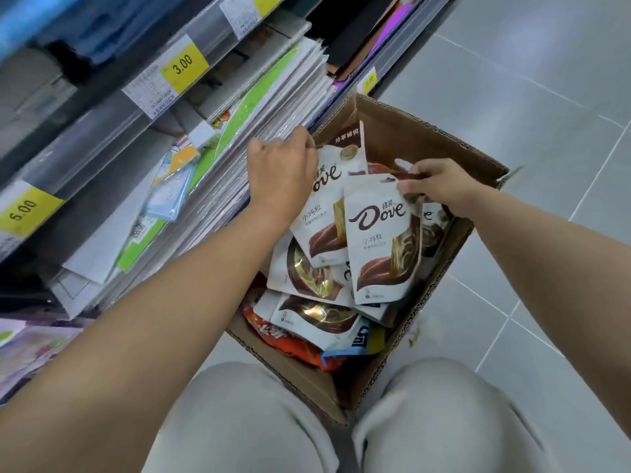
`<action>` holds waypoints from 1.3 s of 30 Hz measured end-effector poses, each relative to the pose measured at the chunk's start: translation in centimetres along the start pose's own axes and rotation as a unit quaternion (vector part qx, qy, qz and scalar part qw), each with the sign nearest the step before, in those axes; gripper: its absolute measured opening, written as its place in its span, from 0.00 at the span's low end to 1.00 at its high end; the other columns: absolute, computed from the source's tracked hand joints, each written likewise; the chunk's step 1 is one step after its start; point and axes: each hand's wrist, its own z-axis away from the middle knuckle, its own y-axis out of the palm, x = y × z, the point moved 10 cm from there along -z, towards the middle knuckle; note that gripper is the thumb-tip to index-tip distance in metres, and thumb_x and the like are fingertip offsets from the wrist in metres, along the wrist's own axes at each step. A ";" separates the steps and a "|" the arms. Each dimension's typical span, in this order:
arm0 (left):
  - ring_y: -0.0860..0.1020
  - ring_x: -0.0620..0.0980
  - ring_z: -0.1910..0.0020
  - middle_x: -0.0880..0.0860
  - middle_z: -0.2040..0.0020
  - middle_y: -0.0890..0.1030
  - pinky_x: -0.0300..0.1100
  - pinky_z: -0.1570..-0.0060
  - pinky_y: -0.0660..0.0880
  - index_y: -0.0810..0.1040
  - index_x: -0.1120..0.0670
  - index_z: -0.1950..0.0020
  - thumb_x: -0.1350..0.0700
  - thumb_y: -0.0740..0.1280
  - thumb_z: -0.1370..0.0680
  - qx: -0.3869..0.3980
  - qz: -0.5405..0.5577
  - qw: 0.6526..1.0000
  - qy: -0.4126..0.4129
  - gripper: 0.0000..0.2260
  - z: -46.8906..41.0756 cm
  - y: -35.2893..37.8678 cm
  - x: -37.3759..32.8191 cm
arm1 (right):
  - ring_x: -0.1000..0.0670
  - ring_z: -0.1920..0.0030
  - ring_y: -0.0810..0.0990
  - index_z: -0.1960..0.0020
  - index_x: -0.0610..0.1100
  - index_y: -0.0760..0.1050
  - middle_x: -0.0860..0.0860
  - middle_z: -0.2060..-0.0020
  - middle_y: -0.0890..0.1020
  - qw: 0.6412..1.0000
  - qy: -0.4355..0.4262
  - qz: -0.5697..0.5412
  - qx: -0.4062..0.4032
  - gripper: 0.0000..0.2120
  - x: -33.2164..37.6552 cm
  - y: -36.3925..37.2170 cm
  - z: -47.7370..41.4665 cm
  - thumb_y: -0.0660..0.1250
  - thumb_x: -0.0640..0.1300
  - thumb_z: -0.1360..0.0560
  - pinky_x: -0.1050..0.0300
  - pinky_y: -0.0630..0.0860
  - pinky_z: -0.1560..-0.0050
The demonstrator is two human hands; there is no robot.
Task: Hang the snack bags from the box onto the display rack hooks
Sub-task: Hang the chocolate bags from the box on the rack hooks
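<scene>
We find the left hand (281, 172) gripping the rear Dove bag (329, 216) and the right hand (440, 187) pinching the front Dove bag (382, 240) by its top, presumably ready for hanging, both above the cardboard box (416, 138).

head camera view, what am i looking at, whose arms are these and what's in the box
There is no machine here: a person wears one wide-angle camera on the head, so you look down along their own bare arms. The left hand grips the rear Dove bag by its upper edge; the right hand pinches the top of the front Dove bag. Both bags are over an open cardboard box on the tiled floor, which holds more Dove bags and an orange packet. On the left are shop shelves with stacked paper goods and yellow price tags. No hooks are in view.
</scene>
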 end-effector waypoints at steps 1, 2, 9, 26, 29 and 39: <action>0.75 0.56 0.65 0.55 0.65 0.79 0.46 0.50 0.60 0.75 0.58 0.49 0.57 0.56 0.20 0.011 0.012 1.000 -0.007 0.09 0.0 -0.9 -0.2 | 0.54 0.62 0.75 0.65 0.45 0.74 0.51 0.64 0.78 1.000 -0.010 -0.024 0.004 0.09 0.8 -0.1 0.7 0.72 0.40 0.29 0.56 0.74 0.50; 0.75 0.56 0.63 0.55 0.64 0.79 0.46 0.49 0.61 0.73 0.58 0.49 0.57 0.55 0.19 0.021 0.020 1.000 -0.011 0.09 0.0 -1.6 -0.3 | 0.56 0.64 0.76 0.66 0.44 0.74 0.51 0.65 0.78 0.999 -0.021 -0.026 0.009 0.09 1.9 -0.1 1.4 0.72 0.39 0.29 0.59 0.75 0.52; 0.76 0.55 0.71 0.53 0.74 0.74 0.45 0.57 0.69 0.75 0.57 0.57 0.67 0.70 0.31 0.087 -0.056 0.994 -0.021 0.08 0.3 -13.6 -1.4 | 0.64 0.76 0.72 0.64 0.41 0.77 0.57 0.77 0.75 0.993 -0.069 0.054 0.083 0.06 12.4 -0.5 11.8 0.72 0.37 0.29 0.73 0.65 0.64; 0.78 0.60 0.54 0.57 0.54 0.80 0.46 0.64 0.67 0.72 0.52 0.44 0.56 0.59 0.19 0.175 -0.040 0.961 -0.208 0.06 10.6 -49.3 -0.7 | 0.57 0.34 0.66 0.68 0.51 0.75 0.53 0.37 0.69 0.927 -0.244 0.134 0.253 0.13 41.4 0.8 40.7 0.72 0.37 0.30 0.58 0.60 0.32; 0.78 0.59 0.52 0.57 0.53 0.80 0.47 0.62 0.70 0.73 0.53 0.45 0.56 0.60 0.20 0.166 -0.032 0.955 -0.246 0.06 14.6 -53.3 0.0 | 0.55 0.60 0.74 0.64 0.42 0.78 0.52 0.63 0.77 0.925 -0.241 0.108 0.275 0.06 43.2 2.9 44.7 0.72 0.37 0.29 0.63 0.70 0.55; 0.76 0.54 0.53 0.55 0.56 0.78 0.45 0.54 0.72 0.74 0.55 0.56 0.56 0.67 0.23 0.169 0.210 0.844 -0.464 0.04 29.3 -57.1 7.3 | 0.55 0.66 0.74 0.59 0.39 0.81 0.51 0.69 0.78 0.890 -0.268 0.211 0.303 0.03 45.6 13.6 54.0 0.73 0.39 0.30 0.67 0.68 0.65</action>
